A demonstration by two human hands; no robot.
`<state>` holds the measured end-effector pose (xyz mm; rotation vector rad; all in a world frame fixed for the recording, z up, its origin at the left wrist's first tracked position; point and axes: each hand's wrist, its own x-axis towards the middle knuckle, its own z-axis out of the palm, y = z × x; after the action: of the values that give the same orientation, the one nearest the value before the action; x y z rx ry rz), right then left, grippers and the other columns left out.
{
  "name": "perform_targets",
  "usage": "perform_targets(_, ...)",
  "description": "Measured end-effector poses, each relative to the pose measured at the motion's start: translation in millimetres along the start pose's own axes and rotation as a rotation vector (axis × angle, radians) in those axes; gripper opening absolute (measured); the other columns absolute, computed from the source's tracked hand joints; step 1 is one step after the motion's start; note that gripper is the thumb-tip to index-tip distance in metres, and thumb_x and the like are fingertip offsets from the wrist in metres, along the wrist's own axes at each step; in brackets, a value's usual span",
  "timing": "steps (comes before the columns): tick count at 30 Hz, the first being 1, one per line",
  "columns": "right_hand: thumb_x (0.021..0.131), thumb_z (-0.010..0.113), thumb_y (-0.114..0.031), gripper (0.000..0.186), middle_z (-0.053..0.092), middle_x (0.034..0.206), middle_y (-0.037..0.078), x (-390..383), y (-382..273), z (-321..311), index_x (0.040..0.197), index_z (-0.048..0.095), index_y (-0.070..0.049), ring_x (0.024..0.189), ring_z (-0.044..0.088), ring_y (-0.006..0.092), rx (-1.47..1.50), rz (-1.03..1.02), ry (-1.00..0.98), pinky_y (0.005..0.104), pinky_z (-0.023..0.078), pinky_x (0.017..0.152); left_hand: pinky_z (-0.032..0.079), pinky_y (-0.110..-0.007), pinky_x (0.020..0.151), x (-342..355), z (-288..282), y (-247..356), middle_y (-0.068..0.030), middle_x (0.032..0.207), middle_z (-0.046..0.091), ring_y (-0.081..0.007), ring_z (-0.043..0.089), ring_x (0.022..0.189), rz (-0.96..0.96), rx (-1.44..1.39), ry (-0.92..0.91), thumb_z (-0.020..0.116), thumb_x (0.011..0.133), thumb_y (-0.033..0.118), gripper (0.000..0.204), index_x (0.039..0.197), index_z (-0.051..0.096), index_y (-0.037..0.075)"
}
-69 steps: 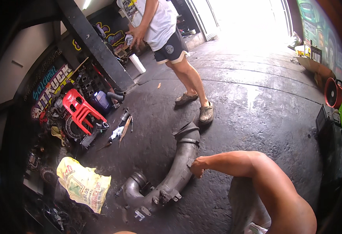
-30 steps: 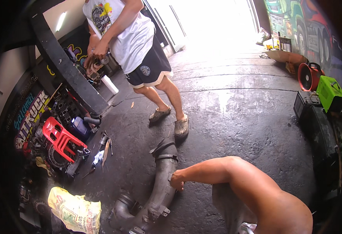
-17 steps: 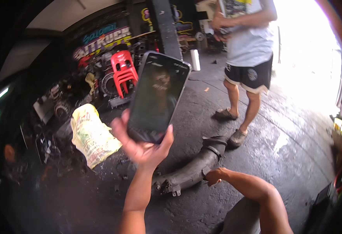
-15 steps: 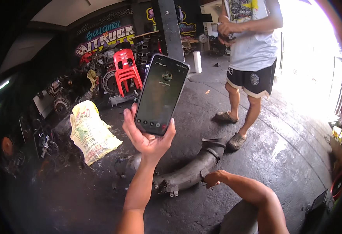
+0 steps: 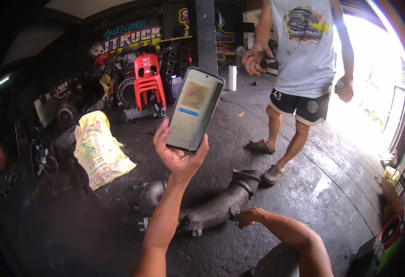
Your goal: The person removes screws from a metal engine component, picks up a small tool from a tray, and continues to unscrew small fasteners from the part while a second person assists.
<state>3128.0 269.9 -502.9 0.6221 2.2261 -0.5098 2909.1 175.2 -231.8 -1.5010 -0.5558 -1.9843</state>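
1. Seven o'clock: left hand (image 5: 183, 162) clamps the phone (image 5: 195, 111) at twelve, screen wearer-facing, presumably for viewing.
2. Six o'clock: curved metal pipe (image 5: 218, 207) rests on the floor (image 5: 299, 198).
3. Five o'clock: right hand (image 5: 247, 217) at its edge, perhaps steadying; finger closure I cannot tell.

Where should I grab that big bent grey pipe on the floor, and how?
Probably around the middle of the pipe, from the side where the right hand is. That stretch looks round and fairly plain, between the collar near its far end and the brackets sticking out closer in. It lies on the floor, so reach over its top.
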Motion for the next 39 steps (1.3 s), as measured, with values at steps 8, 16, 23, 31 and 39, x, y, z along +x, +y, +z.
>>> perform_targets(8, 0.087, 0.062, -0.038, 0.043, 0.067, 0.083, 0.013, -5.6, -39.6, -13.4, 0.104, 0.066, 0.001, 0.066, 0.065, 0.0223, -0.086, -0.007, -0.083, 0.0382, 0.053, 0.060, 0.052, -0.037, 0.096, -2.2, 4.8, -12.3, -0.0197, 0.133, 0.040, -0.0251, 0.050, 0.120, -0.236, -0.234, 0.032, 0.077, 0.074, -0.002, 0.088, 0.141, 0.021, 0.005)
perform_targets(16, 0.089, 0.057, -0.045, 0.046, 0.069, 0.096, 0.021, 8.8, -44.1, -7.5, 0.094, 0.072, -0.001, 0.092, 0.066, 0.0364, -0.175, -0.118, 0.076, 0.0456, 0.051, 0.081, 0.050, -0.037, 0.093, 5.1, 24.0, -35.5, -0.0181, 0.123, 0.045, -0.0262, 0.054, 0.111, -0.080, 0.095, 0.128, 0.079, 0.067, 0.003, 0.085, 0.137, 0.030, -0.001)
perform_targets(23, 0.092, 0.054, -0.042, 0.045, 0.068, 0.104, 0.021, -2.7, 30.1, -1.9, 0.102, 0.067, -0.001, 0.096, 0.065, 0.0380, -0.228, -0.164, 0.126, 0.0473, 0.050, 0.086, 0.053, -0.028, 0.069, 59.8, 59.6, -21.0, -0.0136, 0.115, 0.057, -0.0175, 0.067, 0.082, -0.139, -0.043, -0.106, 0.084, 0.070, 0.010, 0.075, 0.132, 0.043, 0.000)
perform_targets(31, 0.096, 0.057, -0.037, 0.038, 0.064, 0.082, 0.021, -35.3, -78.6, -23.7, 0.101, 0.060, 0.001, 0.079, 0.065, 0.0334, 0.324, -0.199, 0.253, 0.0431, 0.049, 0.072, 0.054, -0.026, 0.065, 4.0, -141.2, -73.8, -0.0124, 0.107, 0.066, -0.0120, 0.063, 0.068, -0.450, 0.496, -0.491, 0.079, 0.074, 0.012, 0.064, 0.131, 0.051, 0.002)
perform_targets(39, 0.096, 0.055, -0.035, 0.038, 0.062, 0.082, 0.023, 44.1, -164.3, 3.1, 0.094, 0.056, 0.003, 0.079, 0.062, 0.0370, 0.601, -0.459, 0.414, 0.0459, 0.046, 0.071, 0.053, -0.035, 0.076, -156.9, -267.3, -81.7, -0.0133, 0.100, 0.067, -0.0256, 0.066, 0.084, -0.907, 0.474, -1.234, 0.076, 0.080, 0.029, 0.046, 0.117, 0.063, 0.004)
